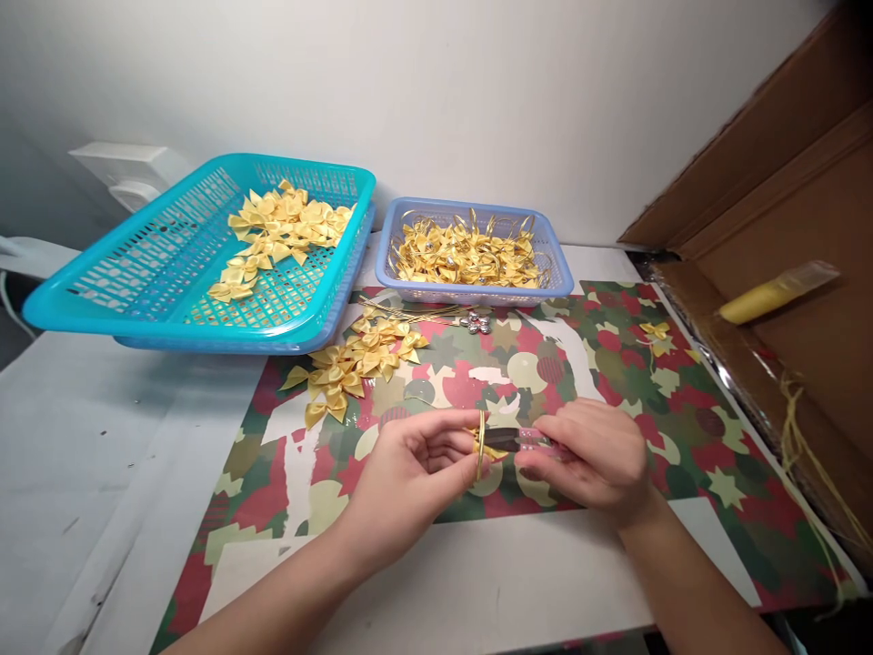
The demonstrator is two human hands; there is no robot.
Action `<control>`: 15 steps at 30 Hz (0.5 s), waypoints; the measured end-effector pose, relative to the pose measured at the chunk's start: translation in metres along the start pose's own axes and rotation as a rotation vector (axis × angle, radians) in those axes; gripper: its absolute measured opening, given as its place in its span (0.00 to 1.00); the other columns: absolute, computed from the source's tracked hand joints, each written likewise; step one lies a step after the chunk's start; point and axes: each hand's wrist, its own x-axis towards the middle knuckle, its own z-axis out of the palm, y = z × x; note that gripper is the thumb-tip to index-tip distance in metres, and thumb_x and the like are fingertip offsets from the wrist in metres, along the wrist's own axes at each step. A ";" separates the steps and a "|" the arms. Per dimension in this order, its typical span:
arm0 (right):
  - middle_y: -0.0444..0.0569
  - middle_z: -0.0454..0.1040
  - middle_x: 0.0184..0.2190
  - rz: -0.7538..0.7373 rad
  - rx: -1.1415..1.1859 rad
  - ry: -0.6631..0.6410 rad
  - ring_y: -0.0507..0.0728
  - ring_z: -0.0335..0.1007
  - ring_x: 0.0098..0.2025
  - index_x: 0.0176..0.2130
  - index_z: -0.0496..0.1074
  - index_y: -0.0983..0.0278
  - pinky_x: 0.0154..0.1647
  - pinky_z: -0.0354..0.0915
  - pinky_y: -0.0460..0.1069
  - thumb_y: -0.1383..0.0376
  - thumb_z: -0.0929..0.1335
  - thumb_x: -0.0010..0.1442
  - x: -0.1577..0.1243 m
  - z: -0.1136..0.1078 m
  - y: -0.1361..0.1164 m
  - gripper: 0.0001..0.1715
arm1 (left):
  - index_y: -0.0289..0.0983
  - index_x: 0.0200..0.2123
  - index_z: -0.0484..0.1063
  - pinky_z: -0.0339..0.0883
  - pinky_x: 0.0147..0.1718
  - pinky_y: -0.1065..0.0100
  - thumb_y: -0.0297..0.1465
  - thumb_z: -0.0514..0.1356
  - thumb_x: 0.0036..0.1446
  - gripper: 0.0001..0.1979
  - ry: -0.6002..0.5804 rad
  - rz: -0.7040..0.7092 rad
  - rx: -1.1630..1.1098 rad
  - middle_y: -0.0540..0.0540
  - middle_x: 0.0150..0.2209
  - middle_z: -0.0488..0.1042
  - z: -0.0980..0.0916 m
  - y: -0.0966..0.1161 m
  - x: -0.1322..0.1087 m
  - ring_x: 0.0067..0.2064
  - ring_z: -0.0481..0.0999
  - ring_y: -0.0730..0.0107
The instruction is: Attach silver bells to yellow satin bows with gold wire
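My left hand (409, 468) pinches a small gold ribbon bow with a gold cord loop (481, 443) over the patterned mat (600, 364). My right hand (590, 455) is closed round a small dark-tipped tool with a clear pinkish handle (522, 439), its tip touching the bow. A loose pile of gold bows (355, 364) lies on the mat just beyond my left hand. A teal basket (136, 273) at the back left holds more plain bows. A lilac basket (556, 250) behind the mat holds finished bows with loops.
Small silver beads (476, 321) and gold cords lie before the lilac basket. One bow (655, 332) lies at the mat's right. A cardboard box (784, 200) with a yellow tube (770, 293) stands on the right. A white wall socket (129, 173) sits behind the teal basket.
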 end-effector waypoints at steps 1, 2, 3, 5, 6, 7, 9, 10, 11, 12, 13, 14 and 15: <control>0.41 0.61 0.13 -0.005 -0.003 -0.002 0.50 0.51 0.17 0.26 0.70 0.64 0.21 0.48 0.48 0.57 0.65 0.65 0.000 0.000 0.000 0.19 | 0.35 0.42 0.77 0.71 0.31 0.73 0.27 0.68 0.48 0.16 0.001 -0.005 -0.002 0.48 0.30 0.80 0.000 0.000 0.000 0.31 0.78 0.72; 0.41 0.61 0.13 -0.009 -0.008 -0.006 0.50 0.51 0.18 0.26 0.70 0.64 0.21 0.48 0.49 0.57 0.65 0.65 -0.001 0.000 0.000 0.19 | 0.35 0.42 0.76 0.71 0.31 0.73 0.28 0.68 0.48 0.16 -0.001 -0.008 -0.005 0.48 0.30 0.80 0.000 0.000 0.000 0.31 0.78 0.72; 0.41 0.61 0.13 -0.010 -0.013 -0.010 0.50 0.51 0.18 0.26 0.70 0.64 0.21 0.48 0.49 0.57 0.65 0.65 -0.001 0.000 0.000 0.19 | 0.35 0.42 0.76 0.71 0.32 0.73 0.28 0.68 0.48 0.15 -0.004 -0.010 -0.007 0.48 0.29 0.80 0.000 -0.001 0.000 0.31 0.78 0.72; 0.41 0.61 0.13 -0.011 -0.024 -0.020 0.50 0.51 0.18 0.25 0.70 0.63 0.22 0.47 0.49 0.57 0.65 0.65 -0.001 -0.001 0.000 0.20 | 0.35 0.42 0.76 0.72 0.32 0.72 0.28 0.68 0.48 0.15 -0.004 -0.015 -0.002 0.48 0.29 0.80 -0.001 -0.001 0.000 0.31 0.78 0.71; 0.41 0.61 0.13 -0.011 -0.029 -0.026 0.50 0.51 0.18 0.24 0.70 0.63 0.21 0.47 0.49 0.57 0.65 0.65 -0.001 -0.001 0.000 0.20 | 0.35 0.42 0.76 0.72 0.32 0.72 0.29 0.68 0.48 0.16 0.001 -0.019 0.007 0.48 0.29 0.80 -0.001 -0.001 0.000 0.31 0.78 0.71; 0.41 0.61 0.13 -0.012 -0.033 -0.031 0.50 0.51 0.17 0.24 0.69 0.63 0.21 0.47 0.49 0.57 0.65 0.65 -0.001 -0.001 0.000 0.20 | 0.35 0.43 0.76 0.72 0.32 0.72 0.29 0.68 0.48 0.16 0.010 -0.023 0.019 0.47 0.29 0.80 -0.001 -0.001 0.001 0.31 0.78 0.70; 0.41 0.61 0.13 -0.019 -0.035 -0.039 0.50 0.51 0.17 0.23 0.69 0.64 0.21 0.47 0.49 0.58 0.66 0.64 -0.001 0.000 0.001 0.20 | 0.35 0.43 0.76 0.72 0.31 0.72 0.29 0.68 0.49 0.16 0.024 -0.030 0.046 0.48 0.29 0.80 -0.001 0.000 0.001 0.31 0.78 0.70; 0.41 0.61 0.13 -0.023 -0.034 -0.043 0.50 0.51 0.17 0.23 0.69 0.64 0.21 0.48 0.49 0.58 0.66 0.64 -0.001 0.000 0.001 0.20 | 0.35 0.43 0.76 0.71 0.30 0.73 0.29 0.68 0.49 0.16 0.028 -0.033 0.057 0.48 0.29 0.80 -0.001 0.000 0.001 0.30 0.78 0.71; 0.41 0.62 0.13 -0.025 -0.034 -0.046 0.50 0.51 0.17 0.23 0.69 0.64 0.21 0.48 0.49 0.58 0.66 0.64 -0.001 0.001 0.001 0.21 | 0.35 0.43 0.76 0.71 0.29 0.73 0.29 0.67 0.49 0.16 0.031 -0.034 0.066 0.48 0.29 0.80 -0.001 0.000 0.001 0.30 0.78 0.71; 0.41 0.62 0.13 -0.024 -0.038 -0.050 0.50 0.52 0.17 0.23 0.69 0.64 0.21 0.48 0.49 0.58 0.66 0.64 -0.001 0.002 0.001 0.21 | 0.35 0.43 0.76 0.70 0.28 0.74 0.29 0.67 0.49 0.15 0.033 -0.033 0.073 0.48 0.29 0.80 -0.001 0.000 0.002 0.30 0.78 0.71; 0.41 0.62 0.13 -0.021 -0.044 -0.053 0.49 0.52 0.17 0.22 0.69 0.64 0.21 0.48 0.48 0.58 0.66 0.64 -0.001 0.002 0.001 0.21 | 0.35 0.43 0.76 0.70 0.28 0.74 0.29 0.67 0.49 0.15 0.036 -0.032 0.079 0.48 0.29 0.80 -0.001 0.000 0.002 0.29 0.78 0.71; 0.41 0.62 0.13 -0.017 -0.052 -0.054 0.49 0.52 0.17 0.22 0.69 0.64 0.21 0.48 0.48 0.57 0.66 0.64 -0.001 0.003 0.002 0.21 | 0.35 0.43 0.76 0.71 0.28 0.73 0.29 0.67 0.49 0.16 0.040 -0.031 0.084 0.48 0.28 0.80 -0.001 -0.001 0.002 0.30 0.78 0.70; 0.41 0.62 0.12 -0.014 -0.060 -0.054 0.49 0.52 0.17 0.22 0.69 0.64 0.21 0.48 0.48 0.57 0.66 0.64 -0.002 0.004 0.002 0.22 | 0.35 0.43 0.75 0.71 0.29 0.73 0.29 0.67 0.49 0.16 0.044 -0.031 0.090 0.47 0.29 0.80 -0.001 -0.001 0.002 0.30 0.79 0.70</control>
